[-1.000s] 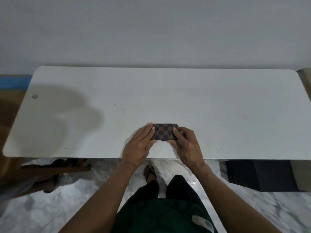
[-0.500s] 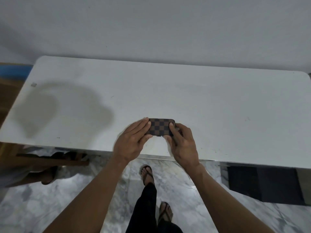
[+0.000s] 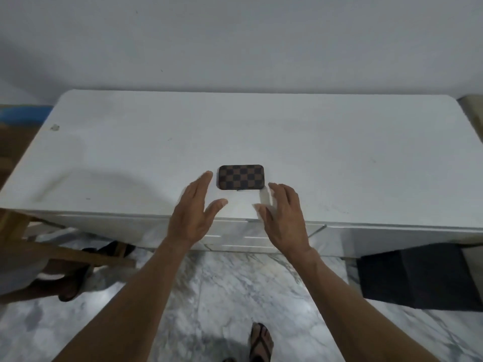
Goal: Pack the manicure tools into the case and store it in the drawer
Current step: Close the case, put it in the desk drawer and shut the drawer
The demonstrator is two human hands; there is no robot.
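Note:
The manicure case [image 3: 241, 177], brown and black checkered with rounded corners, lies closed and flat on the white table [image 3: 339, 158] near its front edge. My left hand [image 3: 194, 211] hovers just left of and below the case, fingers spread, touching nothing. My right hand [image 3: 283, 214] hovers to the case's lower right, also spread and empty. A white drawer front [image 3: 251, 237] shows under the table edge between my wrists. No loose manicure tools are visible.
A wooden frame [image 3: 65, 253] and dark sandals stand on the marble floor at the left. A dark cloth or mat [image 3: 418, 278] lies at the right under the table. A grey wall rises behind the table.
Both hands have let go of the case and pulled back toward me. The case now lies alone on the table, and my view has backed away.

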